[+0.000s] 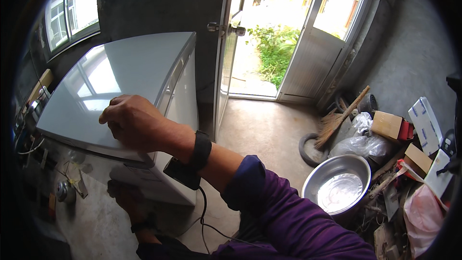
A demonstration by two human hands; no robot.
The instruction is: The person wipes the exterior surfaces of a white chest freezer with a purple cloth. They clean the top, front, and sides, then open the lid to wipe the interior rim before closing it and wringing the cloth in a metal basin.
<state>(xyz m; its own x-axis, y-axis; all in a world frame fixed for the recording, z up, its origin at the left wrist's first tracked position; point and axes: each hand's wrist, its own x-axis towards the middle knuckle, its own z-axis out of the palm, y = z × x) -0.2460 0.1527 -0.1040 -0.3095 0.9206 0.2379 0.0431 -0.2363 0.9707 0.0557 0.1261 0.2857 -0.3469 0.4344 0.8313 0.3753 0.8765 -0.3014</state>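
Note:
My right hand is over the near part of the smooth pale top of a white box-shaped appliance, with its fingers curled. Whether it touches the top, or has anything under its palm, is hidden. A black strap with a small box is around that wrist, and a cable hangs from it. Lower down, in shadow, my left hand is beside the near side of the appliance. Its fingers are too dark to make out, and I cannot tell whether it touches the panel.
A steel basin stands on the floor at right. Behind it are a broom, a black rubber ring, plastic bags and cardboard boxes. The glazed door stands open onto greenery. A round metal object is at lower left.

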